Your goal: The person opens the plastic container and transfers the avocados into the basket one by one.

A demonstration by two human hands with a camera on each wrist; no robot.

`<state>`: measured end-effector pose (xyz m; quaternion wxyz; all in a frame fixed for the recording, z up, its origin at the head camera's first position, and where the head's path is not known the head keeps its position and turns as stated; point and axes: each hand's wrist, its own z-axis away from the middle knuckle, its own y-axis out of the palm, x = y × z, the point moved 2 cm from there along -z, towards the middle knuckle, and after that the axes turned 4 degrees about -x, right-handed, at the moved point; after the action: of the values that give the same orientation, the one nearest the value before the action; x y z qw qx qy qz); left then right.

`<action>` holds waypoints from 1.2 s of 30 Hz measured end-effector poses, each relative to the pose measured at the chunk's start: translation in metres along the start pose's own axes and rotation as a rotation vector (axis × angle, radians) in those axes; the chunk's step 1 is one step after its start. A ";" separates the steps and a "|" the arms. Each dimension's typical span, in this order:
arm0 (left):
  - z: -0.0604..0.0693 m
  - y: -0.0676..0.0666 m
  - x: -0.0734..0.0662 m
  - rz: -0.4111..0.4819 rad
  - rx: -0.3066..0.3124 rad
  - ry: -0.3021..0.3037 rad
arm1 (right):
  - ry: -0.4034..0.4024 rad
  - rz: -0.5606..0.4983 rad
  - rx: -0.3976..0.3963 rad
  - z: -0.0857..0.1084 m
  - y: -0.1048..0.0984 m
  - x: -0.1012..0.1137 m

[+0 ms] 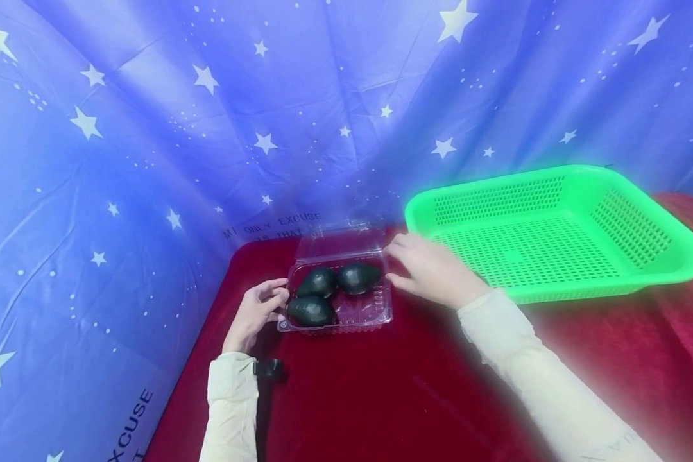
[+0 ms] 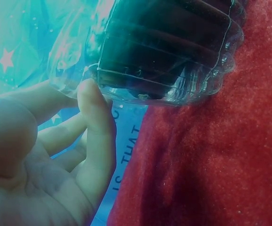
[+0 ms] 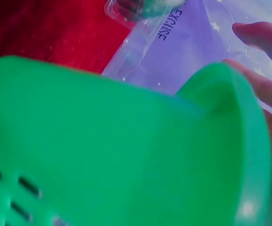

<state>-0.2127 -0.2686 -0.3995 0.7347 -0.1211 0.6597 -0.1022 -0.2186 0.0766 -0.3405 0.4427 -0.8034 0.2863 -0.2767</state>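
A clear plastic box (image 1: 365, 314) with its lid (image 1: 341, 242) raised at the back holds three dark green avocados (image 1: 312, 310). My left hand (image 1: 255, 314) is at the box's left side; in the left wrist view its thumb and a finger pinch the edge of the box (image 2: 206, 89), the hand (image 2: 46, 160) lying below it. On the other side, my right hand (image 1: 433, 269) is beside the box's right edge, fingers bent loosely; in the right wrist view the hand (image 3: 268, 70) shows a gap between thumb and fingers, holding nothing.
A green perforated basket (image 1: 577, 289) stands to the right, its near-left corner close behind my right hand and wrist. Red cloth (image 1: 369, 398) covers the table. A blue curtain with stars (image 1: 323, 96) hangs behind and at the left.
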 end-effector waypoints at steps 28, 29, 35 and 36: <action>-0.002 0.000 0.003 -0.006 -0.006 0.007 | -0.050 -0.042 0.071 -0.021 0.035 0.028; -0.001 0.000 0.003 -0.005 -0.006 0.005 | -0.051 -0.043 0.076 -0.021 0.038 0.028; -0.001 -0.001 0.002 0.001 -0.002 -0.002 | -0.061 -0.052 0.102 -0.022 0.051 0.030; -0.001 -0.001 0.002 0.003 -0.002 -0.003 | -0.065 -0.054 0.108 -0.022 0.052 0.030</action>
<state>-0.2134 -0.2704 -0.4011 0.7357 -0.1213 0.6588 -0.1003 -0.2247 0.0196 -0.3700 0.4867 -0.7944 0.2349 -0.2774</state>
